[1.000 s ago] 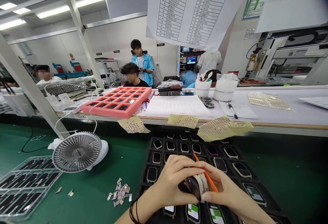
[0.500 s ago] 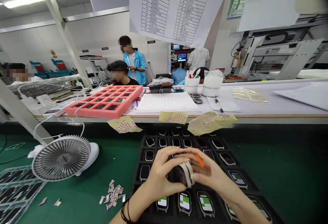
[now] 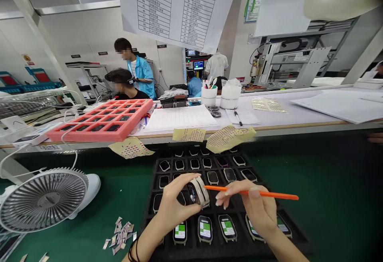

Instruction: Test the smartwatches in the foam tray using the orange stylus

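Clutching a cream-banded smartwatch (image 3: 197,192), the left hand (image 3: 176,202) curls its fingers tightly around it; the right hand (image 3: 254,206) pinches a slim orange stick (image 3: 269,193) between fingers pressed together.

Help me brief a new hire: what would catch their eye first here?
The left hand holds a watch above a black tray of watches, while the right hand pinches a long orange stick. Beyond them, a red tray sits on the bench, and a printed list hangs overhead.

White factory walls (image 3: 89,34), long white workbench (image 3: 275,119)
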The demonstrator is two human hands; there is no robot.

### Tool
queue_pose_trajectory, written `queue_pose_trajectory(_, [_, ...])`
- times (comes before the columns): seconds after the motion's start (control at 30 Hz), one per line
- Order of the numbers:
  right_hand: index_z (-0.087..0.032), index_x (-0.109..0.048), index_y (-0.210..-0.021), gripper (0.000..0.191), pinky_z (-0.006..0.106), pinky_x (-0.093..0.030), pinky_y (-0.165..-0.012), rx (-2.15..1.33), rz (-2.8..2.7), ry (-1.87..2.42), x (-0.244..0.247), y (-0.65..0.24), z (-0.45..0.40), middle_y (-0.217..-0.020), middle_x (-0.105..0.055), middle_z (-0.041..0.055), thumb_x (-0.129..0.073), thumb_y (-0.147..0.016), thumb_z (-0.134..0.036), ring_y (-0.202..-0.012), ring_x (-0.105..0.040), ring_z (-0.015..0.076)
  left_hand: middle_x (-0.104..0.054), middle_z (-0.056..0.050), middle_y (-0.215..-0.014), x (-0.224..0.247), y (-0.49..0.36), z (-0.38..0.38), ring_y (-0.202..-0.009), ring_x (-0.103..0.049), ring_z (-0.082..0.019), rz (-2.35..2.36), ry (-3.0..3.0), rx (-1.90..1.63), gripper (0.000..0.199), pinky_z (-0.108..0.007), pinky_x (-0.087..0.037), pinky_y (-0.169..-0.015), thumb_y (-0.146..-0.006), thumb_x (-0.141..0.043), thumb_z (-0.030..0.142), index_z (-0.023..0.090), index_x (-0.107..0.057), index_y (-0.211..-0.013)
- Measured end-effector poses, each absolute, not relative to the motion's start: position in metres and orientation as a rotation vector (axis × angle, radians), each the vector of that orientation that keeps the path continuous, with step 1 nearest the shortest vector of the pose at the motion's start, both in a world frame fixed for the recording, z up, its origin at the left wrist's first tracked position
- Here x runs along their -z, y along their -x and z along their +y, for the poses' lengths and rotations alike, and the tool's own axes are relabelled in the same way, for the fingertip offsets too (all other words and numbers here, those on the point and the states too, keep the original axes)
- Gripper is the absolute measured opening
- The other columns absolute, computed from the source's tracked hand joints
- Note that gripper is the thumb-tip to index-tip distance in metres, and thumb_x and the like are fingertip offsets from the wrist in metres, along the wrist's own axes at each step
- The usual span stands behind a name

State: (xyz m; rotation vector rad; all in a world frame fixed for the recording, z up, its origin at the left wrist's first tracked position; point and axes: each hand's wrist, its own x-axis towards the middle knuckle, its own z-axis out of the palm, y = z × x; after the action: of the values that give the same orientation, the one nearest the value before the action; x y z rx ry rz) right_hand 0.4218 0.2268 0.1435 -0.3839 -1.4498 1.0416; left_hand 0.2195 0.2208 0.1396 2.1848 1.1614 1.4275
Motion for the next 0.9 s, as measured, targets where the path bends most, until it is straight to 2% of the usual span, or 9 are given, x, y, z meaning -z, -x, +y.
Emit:
queue_pose_trajectory(0.23, [-0.021,-0.072,-0.084,0.040,0.033,-0.054,-0.049,-0.972,-1.424,0.418,-0.1387,-0.4184,0.2281,-0.074,-0.073,0.0080,-0.039,-0.098,-0.040,-0.060,-0.067,0.0220,-0.071,-0.009,-0.108,-0.1374,-0.2198,0.2206,-0.097,-0.067,-0.025,1.170,-2.204,-1.434,0.049,-0.035,-0.055,-0.088,-0.062,-0.073,0.009,0.017,-0.062,-0.110])
queue_pose_trajectory(0.4, [-0.020,-0.068,-0.093,0.036,0.033,-0.056,-0.054,-0.813,-1.591,0.371,-0.1355,-0.4205,0.2282,-0.079,-0.073,0.0080,-0.034,-0.100,-0.029,-0.064,-0.067,0.0207,-0.071,-0.009,-0.106,-0.1368,-0.2201,0.2202,-0.095,-0.068,-0.024,1.167,-2.221,-1.486,0.049,-0.033,-0.056,-0.086,-0.061,-0.071,0.007,0.016,-0.064,-0.109])
queue_pose_trajectory(0.57, [-0.022,-0.066,-0.093,0.035,0.030,-0.055,-0.056,-0.725,-1.621,0.410,-0.1367,-0.4211,0.2276,-0.079,-0.071,0.0053,-0.032,-0.101,-0.024,-0.064,-0.066,0.0176,-0.072,-0.007,-0.104,-0.1369,-0.2205,0.2205,-0.093,-0.068,-0.023,1.145,-2.241,-1.494,0.054,-0.032,-0.057,-0.084,-0.057,-0.067,0.001,0.017,-0.065,-0.108])
queue_pose_trajectory(0.9, [-0.021,-0.067,-0.092,0.037,0.028,-0.055,-0.056,-0.804,-1.586,0.382,-0.1379,-0.4212,0.2286,-0.079,-0.071,0.0054,-0.032,-0.101,-0.026,-0.065,-0.066,0.0175,-0.072,-0.007,-0.106,-0.1358,-0.2223,0.2224,-0.095,-0.069,-0.024,1.209,-2.207,-1.439,0.054,-0.033,-0.057,-0.085,-0.056,-0.071,0.003,0.017,-0.065,-0.108])
